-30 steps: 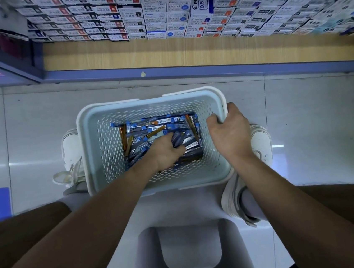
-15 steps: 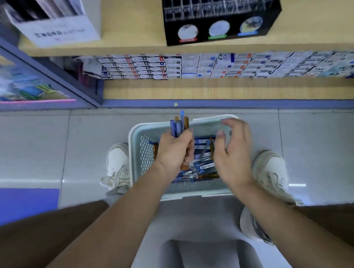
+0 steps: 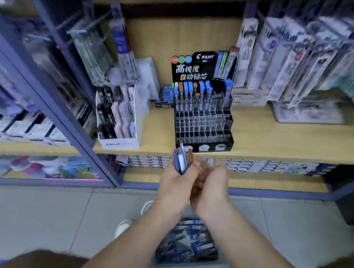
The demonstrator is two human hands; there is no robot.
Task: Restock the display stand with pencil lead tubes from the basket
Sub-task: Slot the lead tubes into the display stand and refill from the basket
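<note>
Basket [image 3: 185, 266] lowest in view, loose pencil lead tubes [image 3: 183, 242] heaped inside. Above it, your left hand [image 3: 174, 185] wraps its fingers round an upright bundle [image 3: 182, 161] of tubes: blue ones with one orange at the edge, ends poking above the knuckles. Your right hand [image 3: 210, 183] cups in against the bundle. It's motion-blurred, so I can't tell whether its fingers pinch a tube or merely touch.

Beyond, the display stand [image 3: 202, 118] sits on the wooden shelf [image 3: 281, 140], back row partly filled, front slots bare.

Step in hand, by my read: carrying stock to the stand. The next move calls for peeling off one tube and dropping it upright into a vacant slot.
</note>
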